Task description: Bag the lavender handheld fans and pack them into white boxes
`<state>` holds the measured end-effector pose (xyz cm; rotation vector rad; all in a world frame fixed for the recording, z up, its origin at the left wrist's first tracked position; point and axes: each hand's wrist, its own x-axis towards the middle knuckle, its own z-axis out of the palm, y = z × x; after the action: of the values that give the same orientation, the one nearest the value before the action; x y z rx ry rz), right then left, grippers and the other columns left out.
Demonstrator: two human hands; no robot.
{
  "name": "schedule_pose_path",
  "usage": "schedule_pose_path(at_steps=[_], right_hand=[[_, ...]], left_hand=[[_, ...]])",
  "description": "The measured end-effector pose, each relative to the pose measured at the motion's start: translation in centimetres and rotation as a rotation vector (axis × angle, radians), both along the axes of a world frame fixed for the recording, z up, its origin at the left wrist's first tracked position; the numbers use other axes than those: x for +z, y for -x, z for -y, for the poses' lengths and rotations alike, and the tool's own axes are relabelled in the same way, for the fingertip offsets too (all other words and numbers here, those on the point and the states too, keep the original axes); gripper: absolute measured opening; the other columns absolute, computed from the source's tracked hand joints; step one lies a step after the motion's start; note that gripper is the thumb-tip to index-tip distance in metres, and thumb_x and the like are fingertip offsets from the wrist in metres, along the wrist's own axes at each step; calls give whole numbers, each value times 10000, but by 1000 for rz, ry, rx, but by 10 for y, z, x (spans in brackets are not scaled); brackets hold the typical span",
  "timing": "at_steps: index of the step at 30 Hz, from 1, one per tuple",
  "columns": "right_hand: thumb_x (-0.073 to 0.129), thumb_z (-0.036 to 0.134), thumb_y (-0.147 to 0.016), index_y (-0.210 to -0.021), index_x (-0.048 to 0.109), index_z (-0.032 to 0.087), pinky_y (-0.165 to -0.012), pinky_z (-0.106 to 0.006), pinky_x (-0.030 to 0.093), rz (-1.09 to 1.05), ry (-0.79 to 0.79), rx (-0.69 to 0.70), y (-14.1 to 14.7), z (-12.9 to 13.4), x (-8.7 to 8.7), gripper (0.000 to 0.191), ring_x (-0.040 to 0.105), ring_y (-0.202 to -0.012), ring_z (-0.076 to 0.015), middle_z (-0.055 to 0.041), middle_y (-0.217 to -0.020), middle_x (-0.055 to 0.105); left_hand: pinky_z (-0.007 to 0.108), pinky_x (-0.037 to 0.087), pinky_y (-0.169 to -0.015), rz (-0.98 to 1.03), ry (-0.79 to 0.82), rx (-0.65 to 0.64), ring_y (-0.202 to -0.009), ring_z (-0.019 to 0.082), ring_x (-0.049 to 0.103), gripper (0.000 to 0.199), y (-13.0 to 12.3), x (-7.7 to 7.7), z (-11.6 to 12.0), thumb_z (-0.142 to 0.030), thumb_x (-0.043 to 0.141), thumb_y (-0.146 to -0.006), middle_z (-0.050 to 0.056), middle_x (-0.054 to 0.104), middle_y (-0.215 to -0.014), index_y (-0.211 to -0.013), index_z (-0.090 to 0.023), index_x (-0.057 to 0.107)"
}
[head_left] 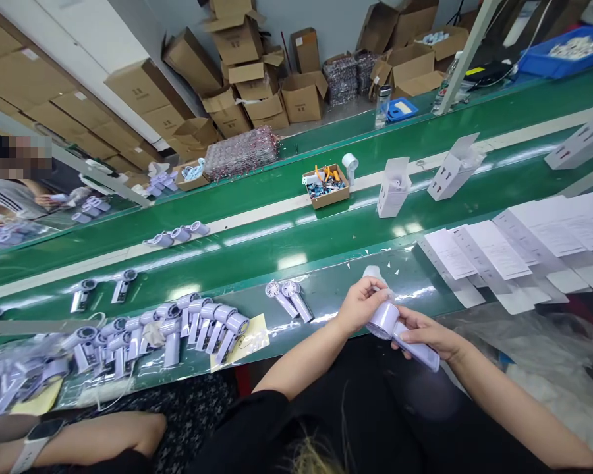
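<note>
A lavender handheld fan is held between my two hands over the near edge of the green bench. My right hand wraps round its handle, which points down and to the right. Closed at the fan's round head, my left hand pinches a small whitish piece, too small to make out clearly. Just beyond my left fingers lies a pale, translucent item. Two more fans rest on the bench to the left of my hands.
Many lavender fans crowd the bench at left, beside a seated person's arm. White boxes with leaflets line the right. Farther back stand a small carton of parts and open white boxes. Another person sits at far left.
</note>
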<state>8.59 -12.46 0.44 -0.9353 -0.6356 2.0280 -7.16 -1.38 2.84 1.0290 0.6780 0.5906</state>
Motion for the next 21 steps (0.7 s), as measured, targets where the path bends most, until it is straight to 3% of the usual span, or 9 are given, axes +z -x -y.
schedule_pose_path(at_steps=[4, 6, 8, 9, 11, 13, 15, 18, 21], right_hand=[[690, 256, -745, -1252, 462, 292, -521, -267, 541, 66, 32, -135, 4, 7, -3, 557, 615, -782, -174, -51, -1090, 547], [692, 264, -744, -1211, 486, 299, -511, -274, 551, 130, 61, -172, 5, 10, -3, 511, 590, -743, -147, -44, -1154, 535], [697, 276, -739, -1163, 513, 283, -500, -276, 558, 189, 101, -197, 7, 11, -2, 462, 572, -722, -134, -43, -1189, 537], [701, 282, -734, -1135, 526, 268, -496, -278, 561, 213, 124, -224, 9, 11, -1, 437, 571, -723, -136, -46, -1189, 547], [712, 285, -721, -1081, 546, 241, -496, -288, 569, 248, 162, -300, 13, 12, 2, 399, 577, -731, -147, -55, -1156, 576], [727, 281, -704, -1037, 559, 229, -491, -301, 575, 262, 198, -388, 17, 12, 5, 377, 593, -733, -161, -58, -1098, 606], [748, 266, -679, -1023, 560, 232, -488, -314, 584, 257, 237, -470, 20, 12, 7, 393, 615, -763, -186, -57, -1055, 620], [780, 236, -639, -1070, 541, 257, -474, -312, 591, 269, 292, -572, 20, 10, 7, 494, 622, -811, -206, -49, -1068, 608], [777, 241, -648, -1127, 535, 288, -484, -299, 596, 278, 266, -602, 15, 9, 9, 540, 603, -806, -182, -29, -1110, 576]], left_hand=[[240, 421, -687, -37, 102, 26, -721, 117, 548, 448, 7, -7, 16, -336, 787, -615, 28, 621, -834, -977, -142, 609], [243, 415, -652, -151, 204, 115, -663, 116, 535, 349, 9, -17, 18, -344, 765, -619, 25, 607, -746, -849, -119, 630], [246, 409, -613, -306, 179, 207, -607, 115, 509, 239, 9, -28, 17, -331, 709, -659, 13, 575, -660, -736, -120, 623], [255, 418, -621, -379, 64, 224, -621, 124, 513, 183, 9, -32, 17, -304, 667, -691, 16, 576, -665, -732, -130, 629], [288, 446, -693, -486, -356, 194, -717, 154, 537, 128, 12, -37, 15, -228, 563, -756, 36, 597, -743, -803, -154, 657], [320, 456, -761, -534, -833, 115, -797, 175, 540, 226, 17, -37, 15, -163, 467, -800, 58, 591, -799, -903, -173, 668], [330, 468, -758, -568, -1154, 36, -792, 183, 535, 299, 22, -34, 15, -132, 397, -834, 73, 565, -782, -978, -170, 656], [324, 484, -725, -581, -1353, -67, -773, 187, 537, 327, 24, -33, 18, -134, 353, -877, 81, 546, -768, -1056, -157, 625], [344, 486, -758, -503, -1351, -147, -820, 199, 552, 308, 17, -38, 15, -166, 386, -890, 101, 568, -829, -1114, -149, 597]])
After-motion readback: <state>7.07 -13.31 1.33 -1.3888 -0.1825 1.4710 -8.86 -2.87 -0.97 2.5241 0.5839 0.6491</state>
